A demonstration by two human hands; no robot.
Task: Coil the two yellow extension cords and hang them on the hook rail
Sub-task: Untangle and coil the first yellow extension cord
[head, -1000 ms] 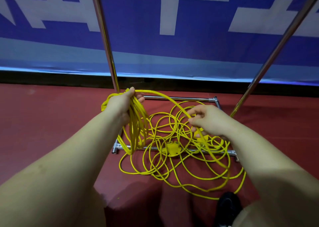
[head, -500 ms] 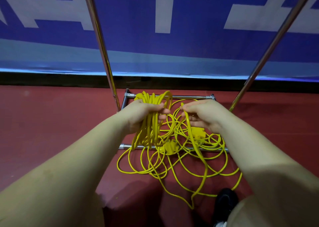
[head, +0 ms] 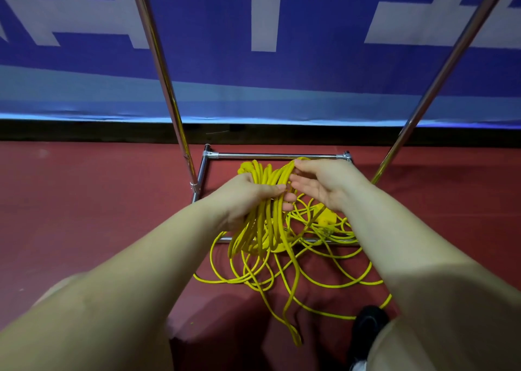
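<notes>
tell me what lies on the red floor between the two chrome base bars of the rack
Head view: loose yellow cord loops and a yellow socket block lie between the far chrome bar and the near one.

The coiled bundle [head: 265,201] hangs in the left hand [head: 248,198], with the right hand [head: 321,184] touching its top. Loose cord [head: 282,274] sprawls on the floor [head: 84,215] below, across the rack's base frame [head: 201,173]. A banner [head: 253,74] stands behind.

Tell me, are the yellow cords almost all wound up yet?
Not yet. Done: several loops are gathered in a bundle that the left hand grips. In hand: the right hand lays one more loop over its top. Left: lots of loose cord lies tangled on the red floor around the metal rack base, and nothing hangs on a hook.
</notes>
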